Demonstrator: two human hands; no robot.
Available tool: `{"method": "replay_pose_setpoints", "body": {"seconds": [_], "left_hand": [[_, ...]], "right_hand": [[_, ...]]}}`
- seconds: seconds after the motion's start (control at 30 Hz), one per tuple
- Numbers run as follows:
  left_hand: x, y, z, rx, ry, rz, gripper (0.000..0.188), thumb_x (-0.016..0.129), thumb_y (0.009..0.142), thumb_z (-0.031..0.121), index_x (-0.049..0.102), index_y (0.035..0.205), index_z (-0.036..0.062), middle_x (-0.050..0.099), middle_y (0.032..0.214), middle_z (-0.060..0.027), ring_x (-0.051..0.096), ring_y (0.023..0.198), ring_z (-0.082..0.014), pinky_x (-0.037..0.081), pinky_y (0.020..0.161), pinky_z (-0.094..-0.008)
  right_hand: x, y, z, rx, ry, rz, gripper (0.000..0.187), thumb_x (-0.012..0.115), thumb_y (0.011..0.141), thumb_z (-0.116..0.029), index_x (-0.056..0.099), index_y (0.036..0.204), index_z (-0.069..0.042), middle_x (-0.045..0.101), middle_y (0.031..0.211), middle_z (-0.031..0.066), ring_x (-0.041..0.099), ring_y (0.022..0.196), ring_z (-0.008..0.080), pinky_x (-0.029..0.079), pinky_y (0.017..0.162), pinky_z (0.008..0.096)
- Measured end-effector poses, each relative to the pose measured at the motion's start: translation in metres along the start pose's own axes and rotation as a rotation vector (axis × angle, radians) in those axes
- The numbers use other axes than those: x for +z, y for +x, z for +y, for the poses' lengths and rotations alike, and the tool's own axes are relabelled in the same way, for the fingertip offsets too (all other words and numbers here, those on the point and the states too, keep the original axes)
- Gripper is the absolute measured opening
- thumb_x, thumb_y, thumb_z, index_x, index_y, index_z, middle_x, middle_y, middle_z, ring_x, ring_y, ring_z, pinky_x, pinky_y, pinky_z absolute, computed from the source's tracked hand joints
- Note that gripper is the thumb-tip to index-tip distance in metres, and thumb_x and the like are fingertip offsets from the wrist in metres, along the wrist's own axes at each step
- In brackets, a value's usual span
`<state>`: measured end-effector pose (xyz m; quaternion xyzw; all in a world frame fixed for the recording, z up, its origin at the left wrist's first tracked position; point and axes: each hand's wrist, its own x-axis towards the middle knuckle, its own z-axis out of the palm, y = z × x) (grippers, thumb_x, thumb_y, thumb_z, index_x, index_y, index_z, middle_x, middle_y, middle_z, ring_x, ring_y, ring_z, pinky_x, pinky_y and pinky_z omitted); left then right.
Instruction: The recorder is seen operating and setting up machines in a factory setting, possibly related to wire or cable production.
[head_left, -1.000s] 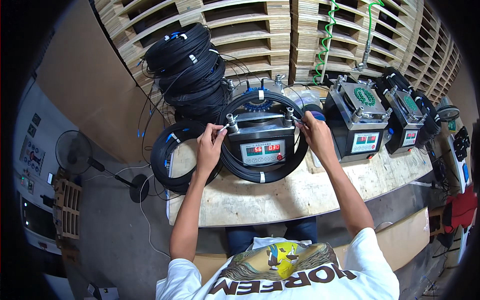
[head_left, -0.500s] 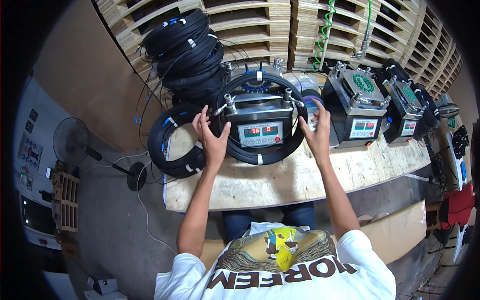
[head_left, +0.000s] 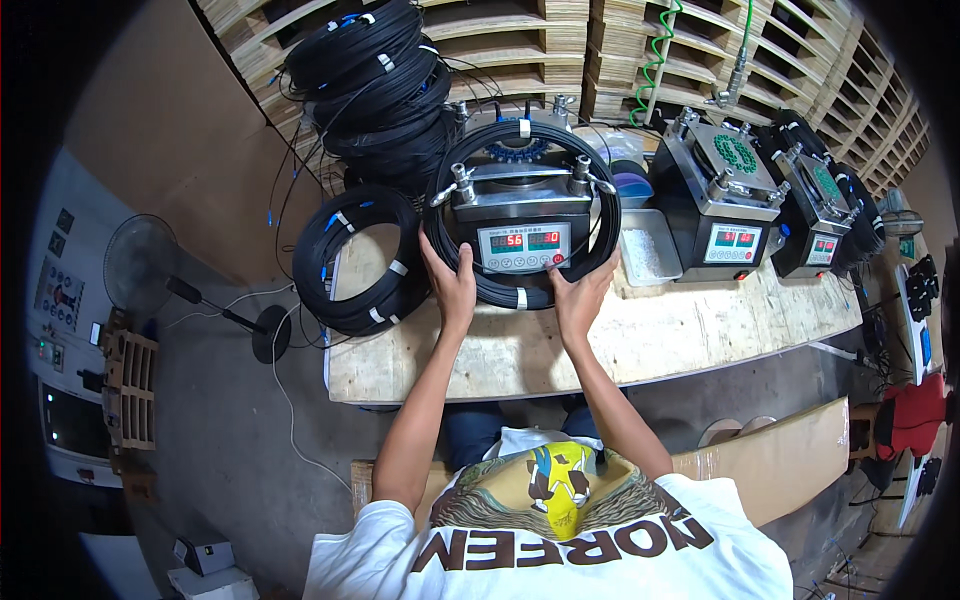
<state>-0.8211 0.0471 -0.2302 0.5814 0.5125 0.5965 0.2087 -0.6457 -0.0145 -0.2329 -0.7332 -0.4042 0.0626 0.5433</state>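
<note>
A coil of black cable (head_left: 522, 298), bound with white tape bands, hangs round the front of a metal and black machine (head_left: 520, 210) with a lit digital panel (head_left: 524, 248). My left hand (head_left: 450, 288) is at the coil's lower left, thumb in front and fingers round its outer side. At the lower right, my right hand (head_left: 584, 298) grips the same coil, its thumb near the panel's red button. The fingertips of both hands are partly hidden behind the cable. Blue cable connectors (head_left: 515, 152) ring the machine's top.
Left of my hands lies another black cable coil (head_left: 345, 312), with a tall stack of coils (head_left: 370, 90) behind it. A clear plastic tray (head_left: 650, 248) and two similar machines (head_left: 725, 205) stand to the right on the wooden table (head_left: 700, 340). Wooden pallets rise behind.
Both hands have come inward and lower, from apart beside the coil to gripping its lower sides. The coil's lower edge sits slightly higher in view. The panel readout has changed.
</note>
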Motion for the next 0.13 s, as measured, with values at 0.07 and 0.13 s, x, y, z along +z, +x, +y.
{"method": "replay_pose_setpoints", "body": {"seconds": [0.07, 0.13], "left_hand": [[-0.0007, -0.002, -0.0004, -0.004, 0.0, -0.017, 0.078, 0.061, 0.097, 0.024, 0.017, 0.154, -0.0044, 0.025, 0.158, -0.0263, 0.025, 0.147, -0.0387, 0.019, 0.12, -0.0427], [-0.0008, -0.0027, -0.0008, -0.025, -0.01, -0.032, 0.08, 0.061, 0.098, 0.03, 0.016, 0.155, -0.0029, 0.022, 0.16, -0.025, 0.022, 0.148, -0.0374, 0.016, 0.121, -0.041]], "right_hand": [[0.0015, -0.0007, -0.0015, -0.003, -0.016, 0.021, 0.113, 0.087, 0.072, -0.026, 0.014, 0.152, 0.004, 0.035, 0.149, 0.0281, 0.039, 0.135, 0.043, 0.034, 0.111, 0.0439], [0.0002, -0.0005, -0.0089, 0.096, 0.034, -0.017, 0.113, 0.087, 0.073, -0.03, 0.014, 0.152, 0.005, 0.035, 0.149, 0.0278, 0.037, 0.136, 0.0432, 0.031, 0.113, 0.0448]]}}
